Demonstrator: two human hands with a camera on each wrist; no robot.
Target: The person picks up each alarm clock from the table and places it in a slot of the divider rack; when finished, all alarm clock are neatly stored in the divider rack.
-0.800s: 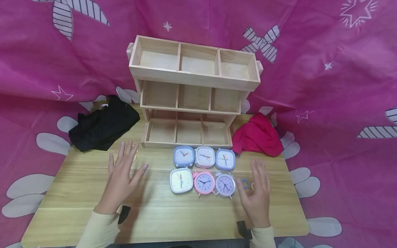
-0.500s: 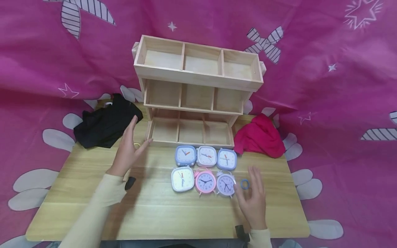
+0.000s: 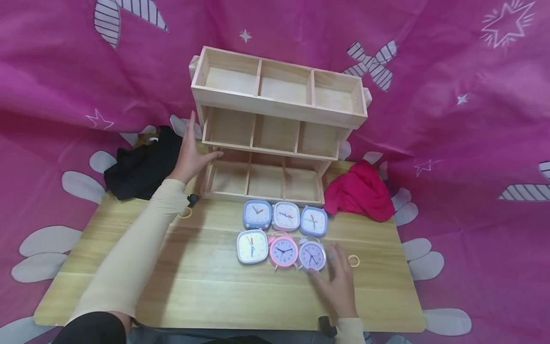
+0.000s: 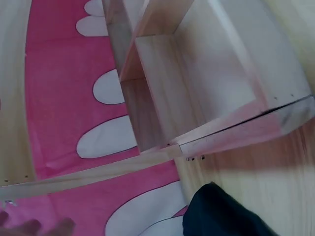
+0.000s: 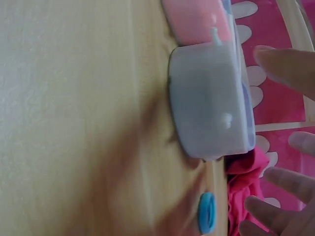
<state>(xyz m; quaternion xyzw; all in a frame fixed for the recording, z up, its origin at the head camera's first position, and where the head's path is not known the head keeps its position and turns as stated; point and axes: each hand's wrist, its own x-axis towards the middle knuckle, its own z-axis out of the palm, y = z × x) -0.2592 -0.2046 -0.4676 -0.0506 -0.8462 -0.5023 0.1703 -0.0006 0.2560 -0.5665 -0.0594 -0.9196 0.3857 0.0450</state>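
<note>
Left hand [image 3: 190,156] moved to edge of shelf [image 3: 279,107] | right hand [image 3: 339,282], gap from lavender clock [image 3: 312,256] | all fingers wide

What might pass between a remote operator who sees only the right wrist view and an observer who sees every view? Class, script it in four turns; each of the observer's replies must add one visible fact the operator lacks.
Operator: Only the side of the nearest clock shows here, with the blue ring lying close by. What does its front look like?
Observer: In the head view, it has a lilac dial with numerals.
Operator: And where is the left hand? None of it is in my picture.
Observer: The head view puts it at the left end of the wooden shelf; whether it touches the wood, I can't tell.
</note>
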